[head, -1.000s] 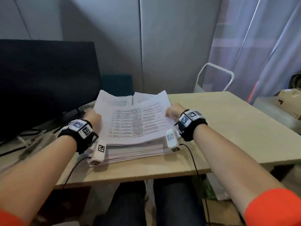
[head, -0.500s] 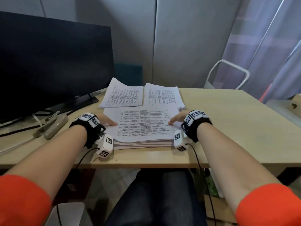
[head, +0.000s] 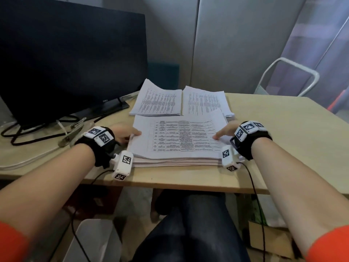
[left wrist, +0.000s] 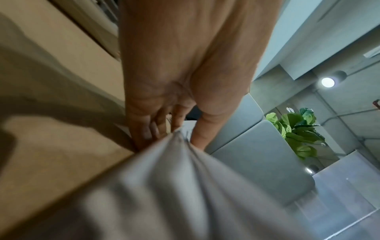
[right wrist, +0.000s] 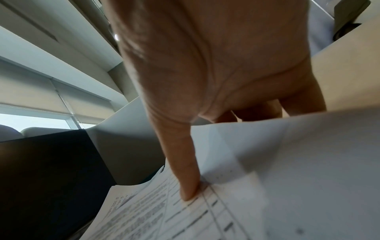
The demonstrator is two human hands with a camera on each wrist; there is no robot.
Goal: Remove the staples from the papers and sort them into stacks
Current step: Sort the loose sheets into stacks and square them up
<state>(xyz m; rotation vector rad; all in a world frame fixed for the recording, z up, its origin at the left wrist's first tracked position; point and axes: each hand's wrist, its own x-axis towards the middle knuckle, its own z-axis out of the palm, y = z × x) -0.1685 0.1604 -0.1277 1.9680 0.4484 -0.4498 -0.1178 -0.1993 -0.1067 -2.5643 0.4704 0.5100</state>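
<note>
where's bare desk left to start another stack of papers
The light wooden desk is bare right of the thick paper stack and right hand, out to its right edge. A narrow strip runs along the front edge. Crowded: two smaller printed stacks behind, black monitor and cables on the left.

the wide black flat monitor [head: 71, 59] bears a small "dell" logo on its lower bezel; the print on the white paper stacks [head: 179, 137] is too blurred to read.
</note>
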